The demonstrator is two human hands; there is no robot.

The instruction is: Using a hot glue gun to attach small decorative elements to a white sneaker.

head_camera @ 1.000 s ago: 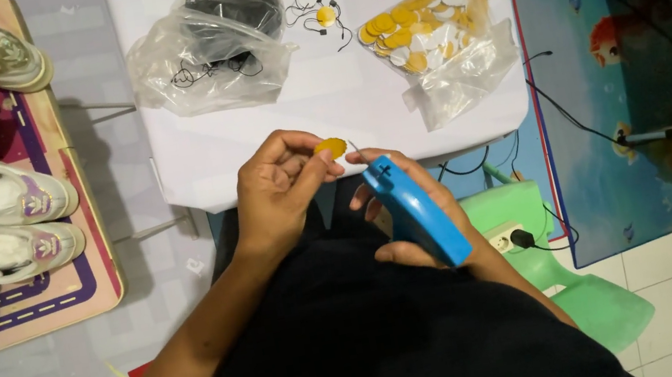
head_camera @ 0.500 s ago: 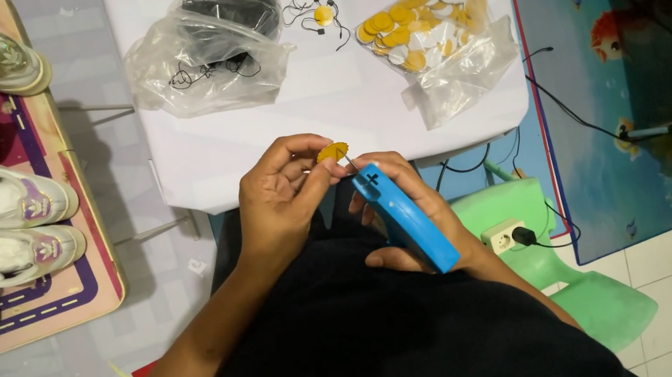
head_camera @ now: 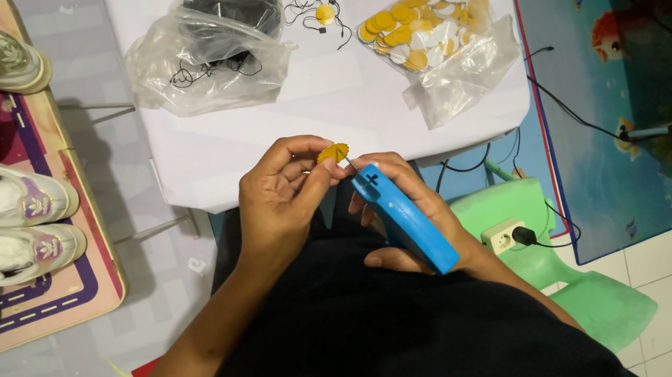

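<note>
1. The left hand (head_camera: 279,202), at frame centre, pinches a small round yellow tag (head_camera: 333,153) between its fingertips.
2. The right hand (head_camera: 414,221) is wrapped around a long, smooth blue plastic tool (head_camera: 403,218), whose tip touches the tag.
3. Above them, the white table (head_camera: 255,138) carries a crinkled clear bag of black cords (head_camera: 208,51) and another clear bag of yellow and white discs (head_camera: 434,40).
4. White sneakers (head_camera: 6,225) lie at the left edge.
</note>
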